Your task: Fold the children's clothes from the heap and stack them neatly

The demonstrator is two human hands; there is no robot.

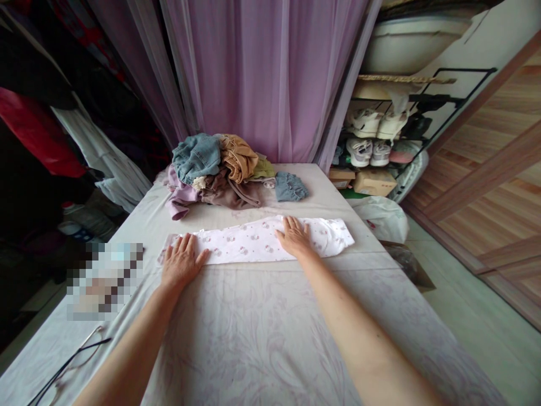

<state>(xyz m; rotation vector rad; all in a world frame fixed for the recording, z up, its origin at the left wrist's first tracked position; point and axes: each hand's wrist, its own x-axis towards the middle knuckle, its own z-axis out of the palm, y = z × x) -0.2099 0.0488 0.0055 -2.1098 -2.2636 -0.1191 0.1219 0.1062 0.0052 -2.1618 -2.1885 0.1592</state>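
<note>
A white garment with a small pink print point(257, 241), folded into a long flat strip, lies across the bed. My left hand point(181, 262) rests palm down on its left end, fingers spread. My right hand point(293, 235) presses flat on the strip's middle-right part. Both hands hold nothing between their fingers. Beyond them sits a heap of clothes point(215, 175), with denim, tan, lilac and brown pieces. A small blue-grey garment point(291, 187) lies just to the heap's right.
The bed has a pale patterned sheet point(270, 321). A pair of glasses point(71, 366) lies near its left edge, beside a pixelated blurred patch point(103, 281). Lilac curtains point(240, 67) hang behind it. A shoe rack point(376, 135) stands to the right, and hanging clothes line the left.
</note>
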